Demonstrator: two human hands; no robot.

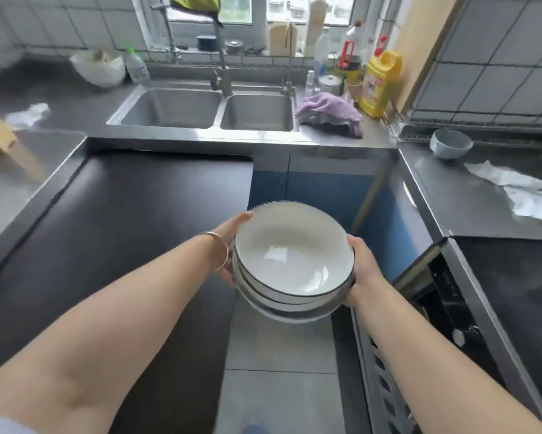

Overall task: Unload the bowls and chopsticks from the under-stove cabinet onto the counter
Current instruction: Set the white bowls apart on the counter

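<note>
— Head view: where are the bowls (293, 255)?
— Mid-frame, stacked, carried above the floor; left hand (232, 245) and right hand (362, 270) have fingers clamped on opposite rims.
— Step?
— Carrying. Next, I judge: lower the stack level onto the bench (482, 195) at right.

Both hands, left hand (232, 245) at nine o'clock, right hand (362, 270) at three, grip a stack of white dark-rimmed ceramic bowls (291, 255).
</note>
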